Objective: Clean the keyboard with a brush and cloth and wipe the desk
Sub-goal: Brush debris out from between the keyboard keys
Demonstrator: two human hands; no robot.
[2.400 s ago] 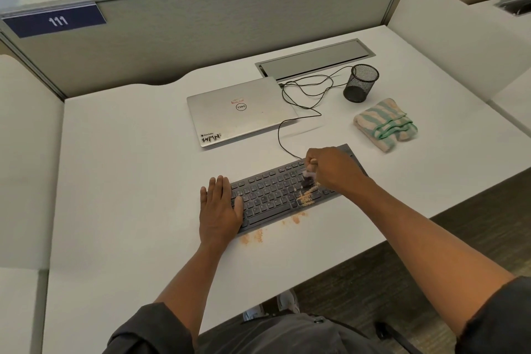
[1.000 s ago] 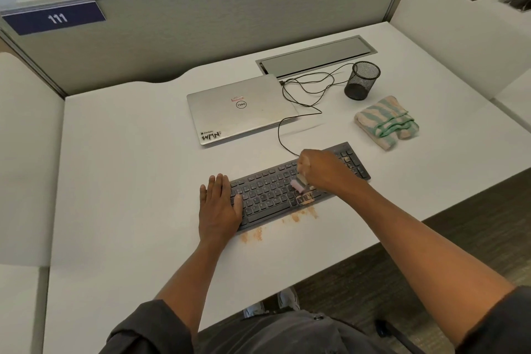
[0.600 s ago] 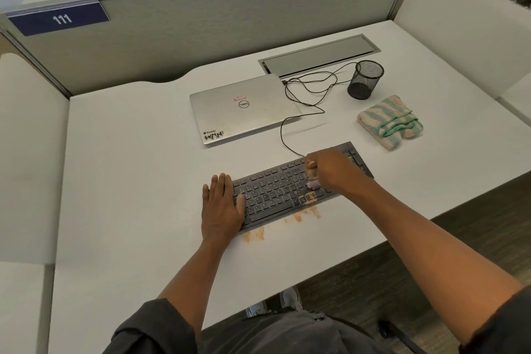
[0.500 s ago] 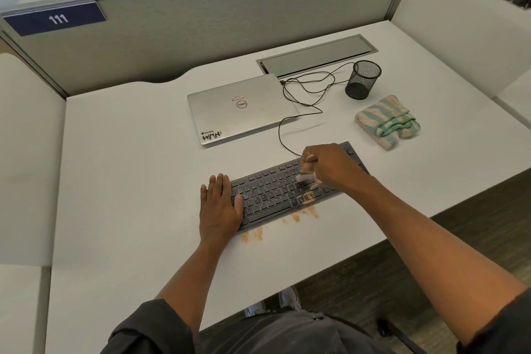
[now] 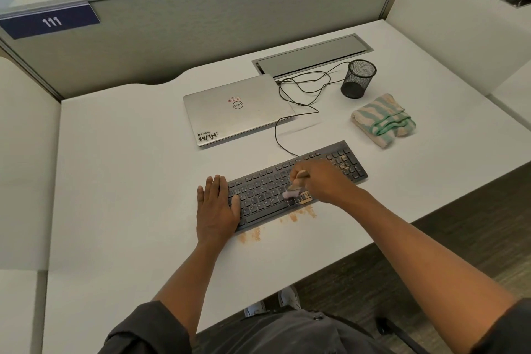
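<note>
left hand lies flat, fingers straight, pinning the left end of the dark flat keyboard on the white desk. right hand grips the small wooden-handled brush, bristles down on the middle keys. i'm mid-brushing, i'd say; orange crumbs line the desk's near side. the number pad looks dusty, so that's next, before the striped folded cloth.

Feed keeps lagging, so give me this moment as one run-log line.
step: brushing keyboard | right hand: grips brush | left hand: flat, steadying keyboard | crumbs: on desk | cloth: unused
</note>
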